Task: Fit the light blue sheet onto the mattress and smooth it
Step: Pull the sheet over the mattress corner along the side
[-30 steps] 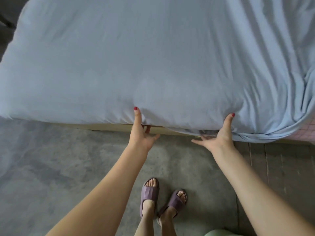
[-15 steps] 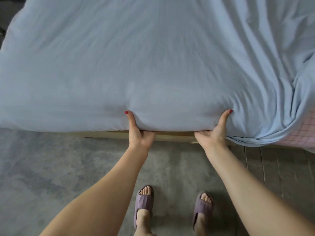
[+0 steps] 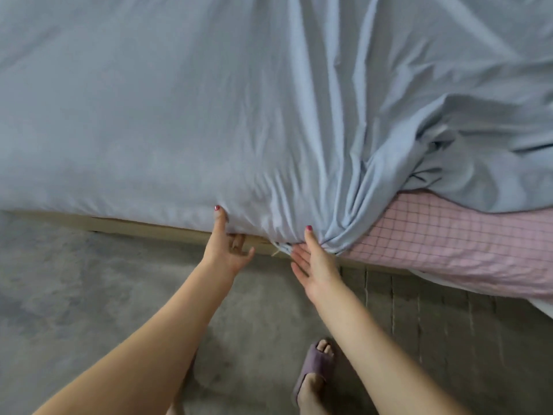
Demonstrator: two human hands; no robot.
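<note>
At far left the light blue sheet (image 3: 167, 115) lies flat and nearly uncreased over the mattress, its lower edge tucked in a straight line along the pale wooden bed frame (image 3: 143, 226), which shows as a narrow strip between sheet and floor. The grey floor (image 3: 74, 295) stretches wide and bare below that edge, leaving open room on the left side. Toward the middle, the left hand (image 3: 228, 250) reaches to the bed's edge: its thumb is raised and presses on the sheet's side, while the other fingers curl loosely under the hem against the frame; whether they actually clasp cloth cannot be told. Just beside it, the right hand (image 3: 315, 260) has its thumb up against a gathered knot of folds and its fingers straight and slightly spread, pointing left at the bunched hem. From that knot, deep creases fan upward and rightward. Further right the sheet is not pulled down: it lifts away in loose folds, exposing the pink checked mattress cover (image 3: 443, 238) along the side. Below, a foot in a purple slipper (image 3: 314, 369) stands on the floor near ribbed flooring at right.
</note>
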